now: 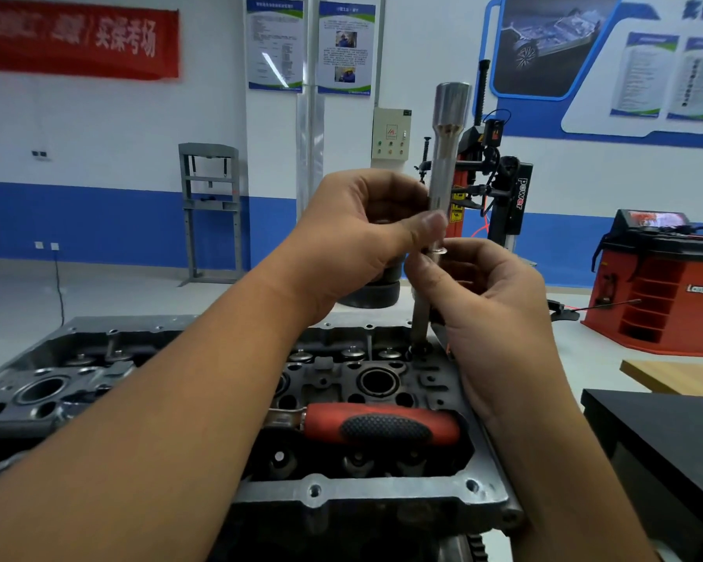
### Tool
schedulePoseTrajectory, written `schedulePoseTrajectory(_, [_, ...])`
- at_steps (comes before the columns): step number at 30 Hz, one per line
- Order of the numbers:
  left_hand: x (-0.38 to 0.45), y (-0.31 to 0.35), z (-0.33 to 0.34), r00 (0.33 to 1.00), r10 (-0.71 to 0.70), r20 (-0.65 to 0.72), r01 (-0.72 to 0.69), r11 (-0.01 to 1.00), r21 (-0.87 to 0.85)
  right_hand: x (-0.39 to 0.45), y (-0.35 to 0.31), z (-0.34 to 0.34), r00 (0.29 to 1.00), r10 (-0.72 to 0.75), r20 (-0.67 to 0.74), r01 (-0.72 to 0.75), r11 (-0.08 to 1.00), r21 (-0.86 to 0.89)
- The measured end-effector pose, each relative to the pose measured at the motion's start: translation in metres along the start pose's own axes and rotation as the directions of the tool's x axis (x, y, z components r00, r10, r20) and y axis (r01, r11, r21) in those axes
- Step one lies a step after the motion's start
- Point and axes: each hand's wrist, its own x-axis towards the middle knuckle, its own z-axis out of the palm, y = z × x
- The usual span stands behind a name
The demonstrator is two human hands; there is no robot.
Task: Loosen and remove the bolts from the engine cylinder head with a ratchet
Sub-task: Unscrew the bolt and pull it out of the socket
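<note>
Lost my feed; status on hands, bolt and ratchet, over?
Left hand grips long socket, upright. Right hand pinches bolt standing in cylinder head. Ratchet lying idle on head. Nothing in the way.

You have two hands up: your left hand [358, 233] and right hand [488, 302]. Between them is one long metal socket bar [443, 176]. Below your hands lies one ratchet [382, 423] on one cylinder head [382, 492]. Behind your hands hang two posters [309, 46].
</note>
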Motion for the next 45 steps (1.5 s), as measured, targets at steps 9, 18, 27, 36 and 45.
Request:
schedulePoseTrajectory(9, [0.0011,0.0005,0.0003,0.998,-0.039,0.052,0.041,0.999,-0.029,0.001,-0.0024,0.0031,1.0,0.019,0.02,-0.018,0.999,-0.039])
schedulePoseTrajectory(18, [0.0013,-0.0005,-0.0013,0.998,-0.052,0.035,0.053,0.998,-0.028,-0.0013,-0.0014,0.0003,1.0,0.02,-0.009,-0.021,0.999,-0.035])
schedulePoseTrajectory(27, [0.0021,-0.0038,-0.0025,1.0,0.006,-0.023,-0.005,0.999,0.04,-0.0015,-0.0033,0.0012,0.998,0.027,-0.055,-0.027,1.0,0.005])
schedulePoseTrajectory(36, [0.0019,-0.0019,-0.0018,0.998,-0.025,0.061,0.029,0.998,-0.054,0.0004,-0.0031,0.0025,0.998,0.069,-0.001,-0.069,0.997,0.03])
schedulePoseTrajectory(45, [0.0038,-0.0037,-0.0031,0.996,-0.021,0.092,0.025,0.998,-0.05,-0.0004,-0.0026,0.001,0.999,0.017,0.041,-0.015,0.998,-0.065])
